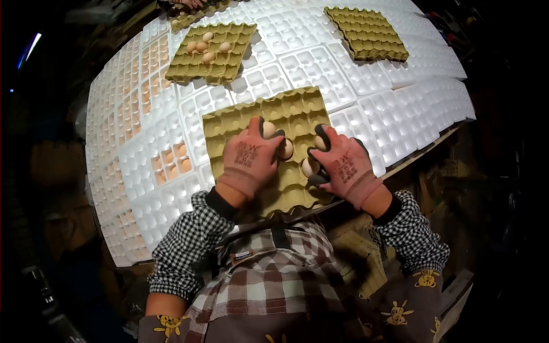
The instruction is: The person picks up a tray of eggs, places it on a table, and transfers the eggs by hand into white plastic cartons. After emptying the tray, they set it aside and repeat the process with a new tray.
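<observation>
Strong overhead light on the white plastic trays [400, 120]: bright, slightly washed out in the far rows, with everything round the work surface dropping to near black apart from a blue-white light streak [30, 48] at upper left. Fisheye distortion heavy; surface edges bow outward and detail smears toward the corners. Centre sharp: glove print legible on left hand [250, 160] and right hand [343, 166], the eggs [311, 167] they grip evenly lit, soft short shadows on the cardboard tray [286, 111].
</observation>
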Demonstrator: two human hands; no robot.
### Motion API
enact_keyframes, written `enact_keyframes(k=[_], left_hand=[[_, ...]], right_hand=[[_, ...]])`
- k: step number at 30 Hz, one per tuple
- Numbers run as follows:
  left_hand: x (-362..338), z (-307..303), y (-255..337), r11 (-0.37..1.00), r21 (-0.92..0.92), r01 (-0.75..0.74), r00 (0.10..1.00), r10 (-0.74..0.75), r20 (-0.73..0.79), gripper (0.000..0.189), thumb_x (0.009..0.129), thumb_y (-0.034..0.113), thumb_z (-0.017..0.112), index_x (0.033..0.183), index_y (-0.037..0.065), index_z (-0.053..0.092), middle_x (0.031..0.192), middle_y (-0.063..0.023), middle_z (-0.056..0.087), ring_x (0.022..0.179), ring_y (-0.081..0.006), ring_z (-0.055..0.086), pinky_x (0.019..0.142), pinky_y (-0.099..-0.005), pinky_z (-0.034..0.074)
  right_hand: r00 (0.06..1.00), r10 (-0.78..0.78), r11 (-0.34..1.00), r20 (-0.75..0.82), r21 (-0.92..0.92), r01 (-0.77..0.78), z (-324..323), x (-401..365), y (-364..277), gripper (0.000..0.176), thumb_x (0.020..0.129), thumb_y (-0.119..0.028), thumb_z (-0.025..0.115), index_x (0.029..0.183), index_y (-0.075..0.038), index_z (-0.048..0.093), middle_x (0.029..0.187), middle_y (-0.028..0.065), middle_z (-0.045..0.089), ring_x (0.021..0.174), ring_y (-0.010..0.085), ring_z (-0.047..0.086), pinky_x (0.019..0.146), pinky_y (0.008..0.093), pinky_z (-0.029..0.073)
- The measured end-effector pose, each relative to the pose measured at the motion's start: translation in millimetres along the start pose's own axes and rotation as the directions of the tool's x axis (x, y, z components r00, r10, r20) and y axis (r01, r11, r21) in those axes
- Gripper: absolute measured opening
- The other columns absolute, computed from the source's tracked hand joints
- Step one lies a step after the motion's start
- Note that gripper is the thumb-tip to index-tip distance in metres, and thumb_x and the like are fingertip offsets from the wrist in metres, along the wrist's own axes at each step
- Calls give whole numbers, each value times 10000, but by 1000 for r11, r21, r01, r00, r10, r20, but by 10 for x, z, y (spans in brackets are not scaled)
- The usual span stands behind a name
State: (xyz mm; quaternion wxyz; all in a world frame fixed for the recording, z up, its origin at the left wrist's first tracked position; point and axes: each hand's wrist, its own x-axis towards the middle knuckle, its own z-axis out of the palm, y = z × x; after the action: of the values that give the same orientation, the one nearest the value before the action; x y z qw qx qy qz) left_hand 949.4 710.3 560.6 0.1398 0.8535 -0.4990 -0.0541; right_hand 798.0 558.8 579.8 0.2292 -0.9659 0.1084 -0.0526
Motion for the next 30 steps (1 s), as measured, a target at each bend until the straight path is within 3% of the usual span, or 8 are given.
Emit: enact_keyframes(k=[6,8,10,16,17,18,24,30], left_hand=[[96,-1,-129,976,186,-110,966,61,250,505,701,314,759,1157,143,626,1091,-142,543,875,-264,634,732,-393,515],[-101,289,-493,776,-617,-134,972,-18,-233,510,746,328,752,1157,63,607,1149,-130,569,886,-224,636,717,-351,518],[-405,-206,-414,-484,-846,225,950,-82,300,456,906,223,630,1273,-7,487,1231,-129,560,1015,-226,614,821,-311,545],[-1195,-110,-772,-566,-825,0,997,-67,46,458,877,23,635,1312,16,489,1229,-88,573,1079,-196,592,849,-306,538],[-1328,-254,-1023,-503,-859,95,949,-215,231,454,873,36,646,1302,24,502,1187,-80,589,1025,-180,605,809,-298,538],[-1421,-351,-1224,-483,-851,205,850,-343,399,449,868,50,658,1293,32,515,1145,-72,606,970,-164,617,769,-290,538],[-1625,155,-3207,697,-512,502,674,-687,-273,614,678,148,795,1250,115,573,1096,-109,613,995,-255,613,852,-355,518],[-1000,158,-3412,768,-119,629,773,-634,-10,576,736,336,729,1284,283,561,1326,-131,428,1068,-287,593,890,-388,498]], right_hand=[[998,-59,972,-16,228,61,17,83,192,209,822,-235,645,968,-92,690,1045,112,624,909,202,565,774,381,482],[878,174,-232,446,885,-404,59,-160,303,593,799,-463,694,1271,-129,564,1264,158,555,762,199,570,706,342,483],[981,-102,-889,168,428,-165,404,-226,106,682,808,-581,634,1324,-149,519,1336,180,487,738,168,545,653,320,459],[917,187,-770,352,632,-85,839,-145,-529,590,910,-590,462,1333,-180,490,1340,195,485,798,206,549,597,286,391],[922,343,-78,181,983,-164,865,-188,-708,605,910,-517,499,1399,-171,416,1387,191,450,898,268,578,670,368,460],[952,55,-828,300,547,-125,872,-67,-760,604,908,-461,524,1417,-166,389,1422,170,413,923,286,581,753,426,490],[887,-163,-746,432,534,-397,1230,774,-1398,483,960,-401,479,1333,-96,450,1218,112,534,766,131,491,637,286,406],[820,-179,-825,543,372,-426,1542,1532,-1949,548,880,-598,519,1221,-178,605,870,20,566,651,99,470,556,235,334]])
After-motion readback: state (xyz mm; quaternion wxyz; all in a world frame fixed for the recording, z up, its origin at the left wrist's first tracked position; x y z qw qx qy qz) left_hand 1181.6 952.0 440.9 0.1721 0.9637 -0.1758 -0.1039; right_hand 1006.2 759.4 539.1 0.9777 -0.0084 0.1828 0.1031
